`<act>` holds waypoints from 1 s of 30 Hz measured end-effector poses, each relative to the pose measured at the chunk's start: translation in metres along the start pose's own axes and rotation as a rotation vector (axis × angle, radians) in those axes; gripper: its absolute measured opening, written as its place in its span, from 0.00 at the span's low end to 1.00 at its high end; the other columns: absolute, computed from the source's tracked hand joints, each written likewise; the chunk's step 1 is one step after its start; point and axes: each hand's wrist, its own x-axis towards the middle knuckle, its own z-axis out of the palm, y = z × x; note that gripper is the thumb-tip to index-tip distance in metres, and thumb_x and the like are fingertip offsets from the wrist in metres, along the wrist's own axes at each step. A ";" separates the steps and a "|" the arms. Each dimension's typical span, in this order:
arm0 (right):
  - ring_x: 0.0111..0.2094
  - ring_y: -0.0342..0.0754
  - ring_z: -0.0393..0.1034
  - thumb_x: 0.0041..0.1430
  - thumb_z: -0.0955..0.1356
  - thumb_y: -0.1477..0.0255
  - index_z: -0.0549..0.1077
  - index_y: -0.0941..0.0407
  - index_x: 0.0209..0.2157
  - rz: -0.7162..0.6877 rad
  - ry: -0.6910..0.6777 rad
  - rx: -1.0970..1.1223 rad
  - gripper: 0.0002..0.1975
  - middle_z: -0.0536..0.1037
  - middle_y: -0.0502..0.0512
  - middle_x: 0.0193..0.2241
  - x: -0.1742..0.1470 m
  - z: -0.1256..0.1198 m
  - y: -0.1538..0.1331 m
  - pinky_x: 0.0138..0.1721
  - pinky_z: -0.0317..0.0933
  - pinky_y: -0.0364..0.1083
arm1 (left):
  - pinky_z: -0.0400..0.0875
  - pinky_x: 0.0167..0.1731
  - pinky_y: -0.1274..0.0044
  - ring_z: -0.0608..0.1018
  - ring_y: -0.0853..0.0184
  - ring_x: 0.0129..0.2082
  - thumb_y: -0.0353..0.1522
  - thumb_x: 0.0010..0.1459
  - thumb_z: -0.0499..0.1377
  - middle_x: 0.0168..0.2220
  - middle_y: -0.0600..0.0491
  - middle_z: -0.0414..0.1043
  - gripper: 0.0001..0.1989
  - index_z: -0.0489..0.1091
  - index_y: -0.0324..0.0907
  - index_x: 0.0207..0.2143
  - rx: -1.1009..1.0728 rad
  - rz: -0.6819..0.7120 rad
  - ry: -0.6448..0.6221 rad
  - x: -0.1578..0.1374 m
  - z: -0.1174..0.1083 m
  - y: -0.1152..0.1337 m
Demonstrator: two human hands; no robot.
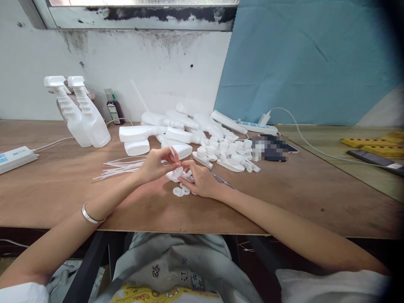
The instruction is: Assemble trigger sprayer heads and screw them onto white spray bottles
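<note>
My left hand [158,164] pinches a thin white plastic tube [171,148], its upper part rising above the fingers. Touching its fingertips, my right hand [202,179] is closed around a white spray trigger head [177,171], partly hidden by the fingers. The tube's lower end meets the trigger head between my hands; how far it goes in is hidden. Just below lie several flat white rings [178,192]. A bundle of white tubes [121,170] rests left of my hands. Beyond my right hand is a heap of white trigger-head parts [232,152].
White spray bottles [139,134] lie piled at the back; two bottles with heads [91,122] stand at the left. A dark bottle [114,110] is by the wall. Power strips [19,159], a metal tool [222,179], a phone [375,160] and a cable [296,126] lie around.
</note>
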 end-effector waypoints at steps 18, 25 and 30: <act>0.32 0.49 0.71 0.56 0.64 0.68 0.59 0.57 0.43 0.009 -0.016 0.014 0.14 0.73 0.55 0.32 0.000 -0.001 -0.002 0.31 0.63 0.46 | 0.71 0.27 0.79 0.76 0.69 0.26 0.32 0.49 0.61 0.23 0.56 0.71 0.05 0.69 0.39 0.24 0.165 -0.010 -0.003 -0.001 0.001 0.001; 0.34 0.49 0.70 0.57 0.63 0.68 0.59 0.56 0.44 -0.009 -0.009 0.024 0.14 0.73 0.55 0.32 0.000 0.001 -0.001 0.31 0.63 0.46 | 0.72 0.31 0.76 0.76 0.68 0.27 0.34 0.50 0.61 0.26 0.54 0.73 0.08 0.66 0.39 0.28 -0.012 -0.026 0.034 -0.005 0.004 -0.007; 0.33 0.50 0.71 0.57 0.63 0.69 0.59 0.57 0.44 -0.014 -0.004 0.010 0.14 0.73 0.56 0.33 0.001 0.002 0.000 0.32 0.63 0.47 | 0.71 0.33 0.76 0.75 0.70 0.29 0.36 0.51 0.60 0.28 0.53 0.72 0.09 0.66 0.38 0.29 -0.080 0.004 0.047 -0.008 0.006 -0.011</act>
